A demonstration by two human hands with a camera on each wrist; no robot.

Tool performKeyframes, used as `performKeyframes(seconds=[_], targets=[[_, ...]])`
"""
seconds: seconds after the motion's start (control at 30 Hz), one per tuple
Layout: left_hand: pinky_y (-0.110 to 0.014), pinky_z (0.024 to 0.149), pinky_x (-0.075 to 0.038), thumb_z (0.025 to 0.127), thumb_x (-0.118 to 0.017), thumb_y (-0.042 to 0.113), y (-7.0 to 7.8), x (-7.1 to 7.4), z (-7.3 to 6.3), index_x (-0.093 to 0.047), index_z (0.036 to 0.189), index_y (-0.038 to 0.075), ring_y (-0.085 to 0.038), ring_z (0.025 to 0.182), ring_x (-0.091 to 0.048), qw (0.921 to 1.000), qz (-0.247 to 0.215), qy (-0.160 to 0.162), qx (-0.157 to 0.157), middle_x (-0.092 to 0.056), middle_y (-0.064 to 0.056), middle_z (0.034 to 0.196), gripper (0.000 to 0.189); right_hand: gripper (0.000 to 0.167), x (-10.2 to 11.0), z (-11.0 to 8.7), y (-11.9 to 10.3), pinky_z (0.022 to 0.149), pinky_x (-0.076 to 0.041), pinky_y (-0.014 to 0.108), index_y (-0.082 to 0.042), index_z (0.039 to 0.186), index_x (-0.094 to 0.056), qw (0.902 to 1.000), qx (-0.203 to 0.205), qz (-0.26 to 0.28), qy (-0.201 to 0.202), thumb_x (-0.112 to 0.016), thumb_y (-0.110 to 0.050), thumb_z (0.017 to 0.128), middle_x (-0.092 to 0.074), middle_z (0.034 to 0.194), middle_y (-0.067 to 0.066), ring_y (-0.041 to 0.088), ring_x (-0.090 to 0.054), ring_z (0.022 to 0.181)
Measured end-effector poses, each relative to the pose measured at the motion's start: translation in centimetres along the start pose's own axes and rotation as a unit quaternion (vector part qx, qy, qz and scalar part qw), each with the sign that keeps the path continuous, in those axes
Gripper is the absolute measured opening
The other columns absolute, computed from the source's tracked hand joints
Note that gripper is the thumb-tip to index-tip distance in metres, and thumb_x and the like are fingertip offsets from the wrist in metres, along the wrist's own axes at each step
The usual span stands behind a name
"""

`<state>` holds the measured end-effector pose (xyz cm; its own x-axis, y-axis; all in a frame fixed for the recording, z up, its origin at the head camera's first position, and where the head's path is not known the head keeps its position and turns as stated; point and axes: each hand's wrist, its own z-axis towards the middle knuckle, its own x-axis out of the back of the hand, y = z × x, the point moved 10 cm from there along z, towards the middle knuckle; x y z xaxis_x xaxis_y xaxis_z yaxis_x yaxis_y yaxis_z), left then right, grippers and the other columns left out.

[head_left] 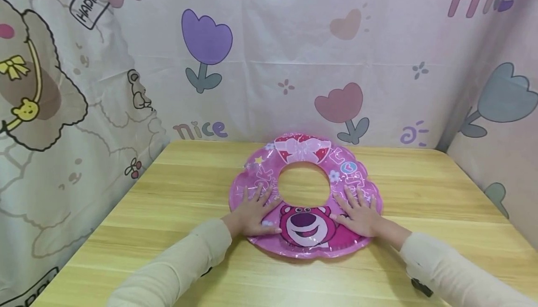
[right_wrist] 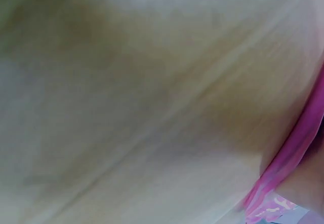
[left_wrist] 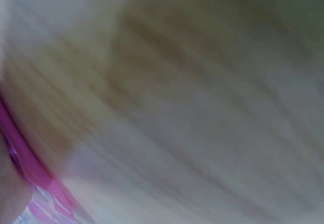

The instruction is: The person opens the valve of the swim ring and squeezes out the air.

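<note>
A pink swim ring (head_left: 302, 248) with a bear face, flowers and a bow print lies flat on the wooden table, its round hole toward the back. Spread across its left side, my left hand (head_left: 254, 211) rests with straight fingers, the thumb close to the bear print. My right hand (head_left: 357, 213) lies on the right side of the ring, fingers also spread and straight. In the left wrist view only the pink edge of the ring (left_wrist: 30, 158) and a bit of hand show at lower left. The right wrist view has the ring's edge (right_wrist: 291, 155) at lower right.
The wooden table (head_left: 176, 181) extends around the ring on all sides. A printed curtain (head_left: 260, 31) with tulips hangs behind the table's far edge. Another printed cloth (head_left: 96, 124) hangs along the left. Dark wrist gear (head_left: 421, 287) shows under the right sleeve.
</note>
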<state>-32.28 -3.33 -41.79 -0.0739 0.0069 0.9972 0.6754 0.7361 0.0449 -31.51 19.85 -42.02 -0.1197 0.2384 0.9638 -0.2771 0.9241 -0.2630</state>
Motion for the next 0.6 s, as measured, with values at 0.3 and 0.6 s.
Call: performKeyframes(seconds=[0.3, 0.6], targets=[[-0.072, 0.105, -0.003, 0.085, -0.041, 0.069, -0.21, -0.1, -0.02, -0.02, 0.149, 0.024, -0.045, 0.141, -0.003, 0.9991, -0.04, -0.015, 0.004, -0.006, -0.015, 0.157, 0.081, 0.071, 0.1, 0.23, -0.16, 0.1, 0.007, 0.075, -0.014, 0.147, -0.025, 0.9997, 0.001, 0.007, -0.023, -0.036, -0.058, 0.092, -0.007, 0.154, 0.024, 0.054, 0.001, 0.137], [-0.07, 0.107, -0.006, 0.085, -0.046, 0.066, -0.41, -0.31, 0.18, -0.021, 0.148, 0.026, -0.043, 0.142, -0.003, 0.9979, -0.056, -0.027, 0.015, -0.007, -0.013, 0.157, 0.079, 0.072, 0.17, 0.06, -0.18, 0.1, 0.007, 0.075, -0.013, 0.148, -0.023, 0.9984, 0.001, 0.025, -0.05, -0.036, -0.057, 0.093, -0.009, 0.153, 0.027, 0.054, 0.003, 0.136]])
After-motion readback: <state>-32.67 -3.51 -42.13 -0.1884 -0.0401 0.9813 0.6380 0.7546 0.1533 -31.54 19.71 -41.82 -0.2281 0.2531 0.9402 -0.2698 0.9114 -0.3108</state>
